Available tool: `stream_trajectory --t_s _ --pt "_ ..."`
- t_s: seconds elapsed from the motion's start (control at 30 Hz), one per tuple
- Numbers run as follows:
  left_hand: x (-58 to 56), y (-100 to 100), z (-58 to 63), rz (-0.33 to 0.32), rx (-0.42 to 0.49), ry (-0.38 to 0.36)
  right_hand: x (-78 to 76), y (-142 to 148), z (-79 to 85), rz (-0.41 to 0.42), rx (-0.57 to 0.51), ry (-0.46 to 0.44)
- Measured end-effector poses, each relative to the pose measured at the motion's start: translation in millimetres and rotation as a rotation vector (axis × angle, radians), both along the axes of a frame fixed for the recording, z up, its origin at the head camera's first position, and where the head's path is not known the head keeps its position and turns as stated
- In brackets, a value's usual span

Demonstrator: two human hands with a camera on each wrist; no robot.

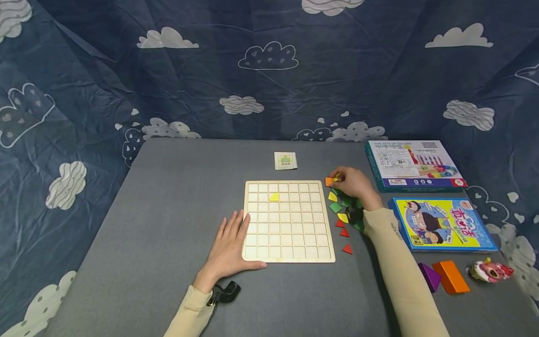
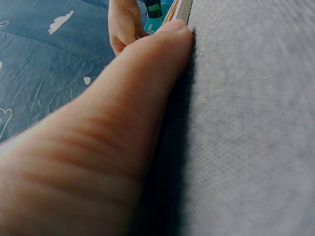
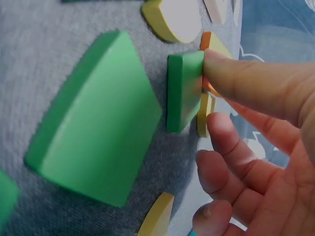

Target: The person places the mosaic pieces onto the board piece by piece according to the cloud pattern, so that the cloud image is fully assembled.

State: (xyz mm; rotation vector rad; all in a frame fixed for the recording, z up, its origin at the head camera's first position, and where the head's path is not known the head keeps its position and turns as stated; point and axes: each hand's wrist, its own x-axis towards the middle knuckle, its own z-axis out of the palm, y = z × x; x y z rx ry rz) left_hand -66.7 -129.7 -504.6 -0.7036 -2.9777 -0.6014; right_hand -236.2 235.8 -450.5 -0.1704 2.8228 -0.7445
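A pale wooden grid board (image 1: 317,260) lies on the grey table with one yellow piece (image 1: 274,197) in an upper square. My left hand (image 1: 227,245) rests at the board's lower left corner, fingers straight along the left side, thumb stretched along the near edge. Beyond the board's upper right corner, my right hand (image 1: 355,182) pinches an orange piece (image 1: 329,181) between thumb and index finger, the other fingers loosely bent. Close by the fingertips is a small yellow piece (image 3: 203,115). Green pieces (image 3: 106,118) lie under the right hand, some hidden by the wrist in the head view.
Red triangles (image 1: 347,249) lie right of the board. A small pattern card (image 1: 285,161) is behind it. Two boxes, one white and teal (image 1: 414,164) and one blue and yellow (image 1: 442,224), stand at the right, with orange (image 1: 451,277) and purple (image 1: 430,277) blocks and a figurine (image 1: 490,271) nearer.
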Motion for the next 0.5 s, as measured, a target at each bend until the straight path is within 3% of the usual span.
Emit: stream_trajectory --t_s 0.5 --pt "-0.3 0 0.4 0.004 -0.008 -0.001 12.1 -2 -2.5 -0.026 -0.075 0.146"
